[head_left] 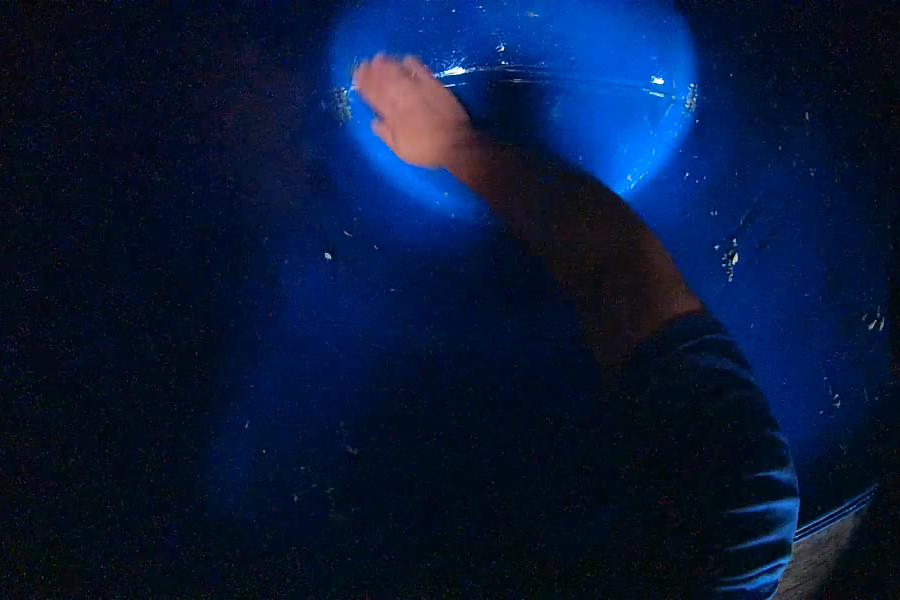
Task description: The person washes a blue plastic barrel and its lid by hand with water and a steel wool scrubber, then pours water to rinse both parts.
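My right hand [415, 112] reaches far forward, at the left part of a bright pool of light on a large, smooth blue surface [610, 130]. Its fingers are stretched out and slightly blurred by motion. Nothing shows in them, though the palm side is hidden. The hand is over the blue surface; whether it touches cannot be told. My bare forearm and dark blue sleeve [740, 450] come in from the lower right. My left hand is out of view.
Pale bits [731, 260] cling to the blue surface, with more near its right side [874, 321]. A shiny curved line [550, 76] crosses the lit area. At the lower right, a ridged blue edge [838, 512] borders a greyish patch [820, 555]. Deep darkness hides the left side.
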Available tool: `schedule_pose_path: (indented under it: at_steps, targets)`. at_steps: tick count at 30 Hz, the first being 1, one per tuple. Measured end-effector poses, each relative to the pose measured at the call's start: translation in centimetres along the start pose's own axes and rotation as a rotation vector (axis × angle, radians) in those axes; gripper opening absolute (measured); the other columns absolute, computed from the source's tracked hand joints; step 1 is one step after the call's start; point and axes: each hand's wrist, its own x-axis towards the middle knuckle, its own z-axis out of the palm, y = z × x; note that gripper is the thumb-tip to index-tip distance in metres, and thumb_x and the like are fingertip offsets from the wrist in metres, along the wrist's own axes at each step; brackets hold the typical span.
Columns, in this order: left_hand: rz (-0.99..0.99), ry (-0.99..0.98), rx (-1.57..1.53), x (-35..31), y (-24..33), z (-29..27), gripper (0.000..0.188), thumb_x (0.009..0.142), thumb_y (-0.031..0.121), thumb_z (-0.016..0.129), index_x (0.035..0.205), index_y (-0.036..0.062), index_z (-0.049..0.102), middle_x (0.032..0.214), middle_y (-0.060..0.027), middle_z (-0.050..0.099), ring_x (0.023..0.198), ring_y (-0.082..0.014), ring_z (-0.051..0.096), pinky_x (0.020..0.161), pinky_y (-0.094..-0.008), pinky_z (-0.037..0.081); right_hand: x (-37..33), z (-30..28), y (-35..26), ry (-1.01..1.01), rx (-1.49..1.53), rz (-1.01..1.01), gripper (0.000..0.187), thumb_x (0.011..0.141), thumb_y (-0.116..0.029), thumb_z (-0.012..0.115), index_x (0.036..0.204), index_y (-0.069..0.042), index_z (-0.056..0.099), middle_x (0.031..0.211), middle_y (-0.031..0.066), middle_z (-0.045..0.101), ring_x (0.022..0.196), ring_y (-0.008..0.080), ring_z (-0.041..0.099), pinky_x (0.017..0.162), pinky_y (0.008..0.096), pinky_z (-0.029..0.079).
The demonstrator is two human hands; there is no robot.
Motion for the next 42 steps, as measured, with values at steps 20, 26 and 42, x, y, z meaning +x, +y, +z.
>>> schedule_pose_path:
  at_steps: [20, 26, 42]
  targets:
    - [0.025, -0.002, 0.003, 0.3, -0.2, 0.3, 0.069, 0.100, 0.050, 0.026, 0.144, -0.0005, 0.040, 0.148, -0.0250, 0.040, 0.138, -0.0401, 0.039, 0.114, -0.0511, 0.030, 4.0, -1.0, -3.8, -0.090, -0.016, 0.260, 0.064, 0.093, -0.045, 0.056, 0.134, 0.003, 0.050, 0.143, 0.0164, 0.047, 0.143, 0.0285, 0.030, 0.120, 0.0441, 0.016]
    - [0.019, 0.008, 0.003, 0.2, -0.8, 0.1, 0.071, 0.099, 0.052, 0.025, 0.145, 0.0002, 0.040, 0.148, -0.0247, 0.040, 0.138, -0.0403, 0.038, 0.114, -0.0517, 0.029, -5.4, 0.6, -5.1, -0.260, 0.088, 0.103, 0.073, 0.087, -0.041, 0.066, 0.144, -0.002, 0.040, 0.151, 0.0109, 0.039, 0.145, 0.0213, 0.027, 0.121, 0.0433, 0.014]
    - [0.099, 0.026, -0.019, 1.1, -1.5, 1.8, 0.075, 0.098, 0.057, 0.022, 0.147, 0.0023, 0.038, 0.149, -0.0239, 0.039, 0.139, -0.0408, 0.036, 0.115, -0.0533, 0.027, -3.9, -9.8, 17.7, 0.142, -0.464, 0.746, 0.073, 0.098, -0.047, 0.040, 0.153, -0.002, 0.023, 0.160, 0.0179, 0.021, 0.150, 0.0329, 0.012, 0.121, 0.0492, 0.007]
